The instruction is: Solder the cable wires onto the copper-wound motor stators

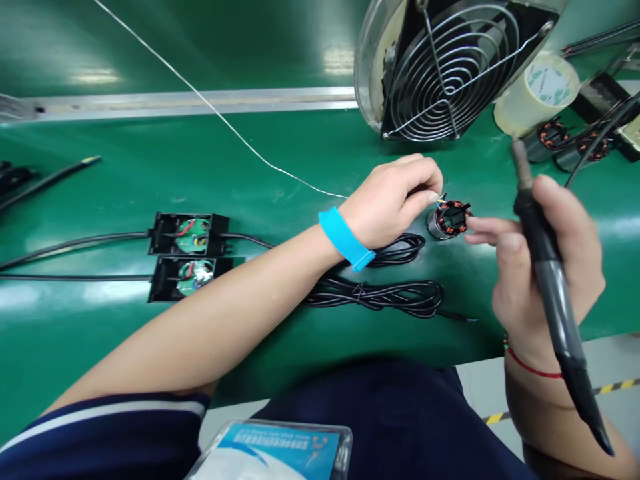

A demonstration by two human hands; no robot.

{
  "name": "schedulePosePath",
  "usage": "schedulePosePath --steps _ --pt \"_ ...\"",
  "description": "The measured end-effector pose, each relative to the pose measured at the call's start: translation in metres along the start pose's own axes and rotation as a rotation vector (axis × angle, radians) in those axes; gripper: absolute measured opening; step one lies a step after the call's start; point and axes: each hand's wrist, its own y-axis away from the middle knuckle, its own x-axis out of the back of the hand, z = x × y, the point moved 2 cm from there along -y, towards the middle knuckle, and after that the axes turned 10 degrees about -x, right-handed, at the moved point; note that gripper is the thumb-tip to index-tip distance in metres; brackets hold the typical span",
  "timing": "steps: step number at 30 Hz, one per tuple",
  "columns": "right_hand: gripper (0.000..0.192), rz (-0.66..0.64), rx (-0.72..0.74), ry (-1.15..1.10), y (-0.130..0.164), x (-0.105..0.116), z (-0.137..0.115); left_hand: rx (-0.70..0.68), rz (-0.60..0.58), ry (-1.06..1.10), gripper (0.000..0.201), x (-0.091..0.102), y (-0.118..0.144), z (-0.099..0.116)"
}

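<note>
A small motor stator (449, 219) with copper windings stands on the green belt (150, 173). My left hand (395, 198), with a blue strap on its wrist, pinches thin wire ends at the stator's upper left edge. My right hand (540, 260) grips a black soldering iron (547, 280), tip pointing up and away, while its index finger touches the stator's right side. Two bundled black cables (395, 290) lie just below the stator.
Two open black boxes with green circuit boards (193, 235) lie at the left, cables attached. A wire-guarded fan (445, 67) stands behind the hands, a tape roll (540, 90) and more stators (553, 137) at the right. A thin white wire (210, 107) crosses the belt.
</note>
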Motion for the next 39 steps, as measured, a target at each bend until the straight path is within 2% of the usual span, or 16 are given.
schedulePosePath --steps 3,5,7,13,18,22,27,36,39 --pt "0.037 -0.144 -0.03 0.148 -0.018 0.0 -0.003 -0.012 -0.007 -0.017 0.013 0.0 0.0 0.0" --pt "0.045 -0.221 -0.038 0.163 -0.028 -0.004 0.002 -0.02 -0.01 -0.024 0.012 0.0 0.001 0.0" --pt "0.05 -0.243 -0.049 0.118 -0.033 -0.012 0.008 -0.018 -0.014 -0.027 0.011 0.0 0.001 0.0" --pt "0.053 -0.216 -0.029 0.149 -0.033 -0.034 0.019 0.043 0.0 0.033 0.009 0.001 -0.001 0.003" --pt "0.056 -0.083 0.045 0.202 -0.029 -0.04 0.025 0.25 0.005 0.291 0.006 -0.001 -0.003 0.002" --pt "0.054 -0.042 0.095 0.2 -0.02 -0.037 0.022 0.349 0.043 0.451 0.004 -0.003 -0.004 0.005" --pt "0.049 0.022 0.108 0.238 -0.014 -0.034 0.016 0.382 0.086 0.519 0.007 -0.003 -0.004 0.009" --pt "0.054 -0.057 0.107 0.177 -0.014 -0.037 0.02 0.387 0.086 0.52 0.007 -0.005 -0.002 0.008" --pt "0.055 -0.037 0.09 0.148 -0.014 -0.036 0.024 0.385 0.112 0.527 0.006 -0.005 -0.002 0.007"
